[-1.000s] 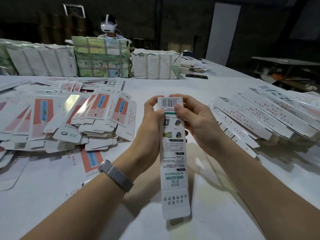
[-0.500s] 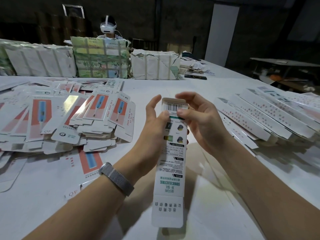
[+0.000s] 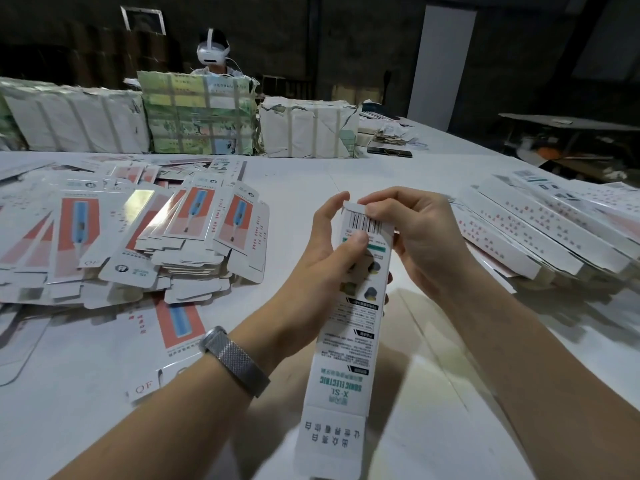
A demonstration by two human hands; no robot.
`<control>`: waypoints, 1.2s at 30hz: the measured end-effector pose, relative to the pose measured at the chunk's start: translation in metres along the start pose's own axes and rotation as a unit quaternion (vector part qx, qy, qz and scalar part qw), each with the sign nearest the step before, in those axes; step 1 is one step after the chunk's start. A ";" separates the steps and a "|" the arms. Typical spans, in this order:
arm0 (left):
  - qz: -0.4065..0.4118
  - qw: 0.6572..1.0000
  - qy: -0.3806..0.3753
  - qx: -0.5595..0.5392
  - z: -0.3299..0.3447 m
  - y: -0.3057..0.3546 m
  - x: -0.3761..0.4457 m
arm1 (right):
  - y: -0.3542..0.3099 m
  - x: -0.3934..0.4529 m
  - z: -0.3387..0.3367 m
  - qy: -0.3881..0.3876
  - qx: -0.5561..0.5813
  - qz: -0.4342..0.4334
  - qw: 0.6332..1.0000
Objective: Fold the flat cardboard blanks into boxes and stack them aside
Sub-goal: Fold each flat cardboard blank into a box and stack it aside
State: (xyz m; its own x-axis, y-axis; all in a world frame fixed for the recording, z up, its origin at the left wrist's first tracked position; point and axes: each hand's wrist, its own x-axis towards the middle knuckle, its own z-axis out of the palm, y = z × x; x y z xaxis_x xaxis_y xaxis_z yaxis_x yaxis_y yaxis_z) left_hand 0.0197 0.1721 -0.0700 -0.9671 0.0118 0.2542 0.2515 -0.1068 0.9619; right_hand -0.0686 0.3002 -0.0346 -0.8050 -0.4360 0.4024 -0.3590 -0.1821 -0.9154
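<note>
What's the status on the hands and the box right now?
Left hand and right hand both grip the box at its barcode end. Near flap open. Nothing in the way.

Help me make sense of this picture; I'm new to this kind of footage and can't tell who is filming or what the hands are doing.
There is no machine here. A person wears a camera on the head, so the single view looks forward and down at their own two arms. The left hand, with a metal watch band on its wrist, and the right hand both grip the far end of a long white box, its barcode flap under the fingers. On the white table, flat cardboard blanks lie heaped to the left, and folded boxes are stacked to the right. Wrapped bundles stand along the far edge, with another person wearing a headset behind them.
</note>
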 end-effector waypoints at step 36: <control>0.017 0.997 0.041 -0.058 -0.005 0.013 -0.001 | -0.002 -0.005 0.000 -0.112 0.020 0.048 0.992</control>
State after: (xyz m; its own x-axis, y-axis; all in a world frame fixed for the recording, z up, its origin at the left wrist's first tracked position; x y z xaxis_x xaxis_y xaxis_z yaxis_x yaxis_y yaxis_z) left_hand 0.0235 0.1658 -0.0584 -0.9590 -0.0757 0.2732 0.2833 -0.2191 0.9337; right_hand -0.0639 0.3026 -0.0346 -0.7077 -0.6373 0.3050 -0.2626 -0.1635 -0.9509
